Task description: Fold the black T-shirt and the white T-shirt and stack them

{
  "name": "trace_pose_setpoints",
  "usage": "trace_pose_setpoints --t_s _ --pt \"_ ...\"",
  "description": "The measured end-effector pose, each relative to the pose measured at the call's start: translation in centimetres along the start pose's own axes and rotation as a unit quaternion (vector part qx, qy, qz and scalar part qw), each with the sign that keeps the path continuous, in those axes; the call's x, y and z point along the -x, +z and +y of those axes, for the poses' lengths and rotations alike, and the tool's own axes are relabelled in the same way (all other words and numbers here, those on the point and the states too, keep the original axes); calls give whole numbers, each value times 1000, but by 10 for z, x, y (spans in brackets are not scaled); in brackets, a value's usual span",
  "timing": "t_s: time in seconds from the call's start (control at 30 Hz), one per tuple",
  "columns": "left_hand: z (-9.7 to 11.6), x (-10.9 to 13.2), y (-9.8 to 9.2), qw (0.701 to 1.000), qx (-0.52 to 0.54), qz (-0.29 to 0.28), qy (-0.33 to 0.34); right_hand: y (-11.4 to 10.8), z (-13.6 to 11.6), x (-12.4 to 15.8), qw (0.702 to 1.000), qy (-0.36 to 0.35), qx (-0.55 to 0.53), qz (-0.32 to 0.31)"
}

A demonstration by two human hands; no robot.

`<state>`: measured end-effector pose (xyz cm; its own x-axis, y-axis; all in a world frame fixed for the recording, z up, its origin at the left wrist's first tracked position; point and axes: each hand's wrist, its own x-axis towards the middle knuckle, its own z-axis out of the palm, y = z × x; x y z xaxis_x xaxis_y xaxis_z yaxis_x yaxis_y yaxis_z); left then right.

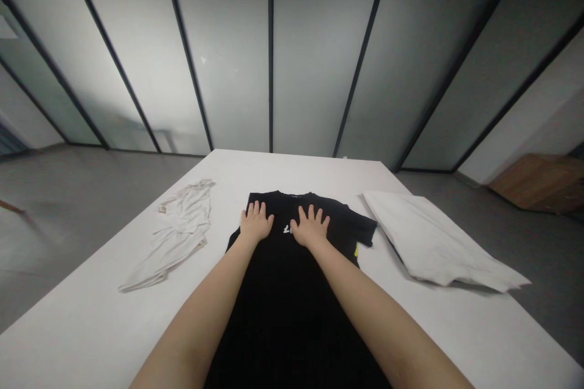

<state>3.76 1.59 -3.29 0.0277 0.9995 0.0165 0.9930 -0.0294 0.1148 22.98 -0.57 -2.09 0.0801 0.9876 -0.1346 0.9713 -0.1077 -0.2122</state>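
A black T-shirt [337, 219] with white lettering on its chest lies spread on the white table, its collar pointing away from me. My left hand [256, 222] rests flat on the shirt near its left shoulder, fingers spread. Just right of the lettering, my right hand [311, 226] presses flat on the chest, fingers also apart and partly covering the print. The right sleeve stretches out to the side, while the left sleeve appears folded in or tucked. A bit of yellow shows at the shirt's right edge. Its lower part merges with dark cloth close to me.
A crumpled white garment [182, 225] lies on the left of the table [292, 169]. On the right, a folded white cloth [438, 237] hangs slightly over the table edge. Frosted glass panels [314, 55] stand behind, and a brown wooden piece [538, 182] sits at the far right.
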Motion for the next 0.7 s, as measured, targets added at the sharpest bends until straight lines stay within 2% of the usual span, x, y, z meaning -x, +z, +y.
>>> trace_pose_setpoints --t_s 0.23,0.43,0.57,0.7 --pt "-4 -16 1 1000 -2 -3 -18 1 -1 -23 1000 -22 4 -3" --pt "-5 -17 -5 1000 0 0 -23 0 5 -39 999 -39 -11 25" --pt "-7 -13 -5 1000 7 9 -13 -4 29 -43 998 -37 -19 48" --pt "-10 -12 -3 1000 13 13 -14 -11 75 -40 995 -22 -25 89"
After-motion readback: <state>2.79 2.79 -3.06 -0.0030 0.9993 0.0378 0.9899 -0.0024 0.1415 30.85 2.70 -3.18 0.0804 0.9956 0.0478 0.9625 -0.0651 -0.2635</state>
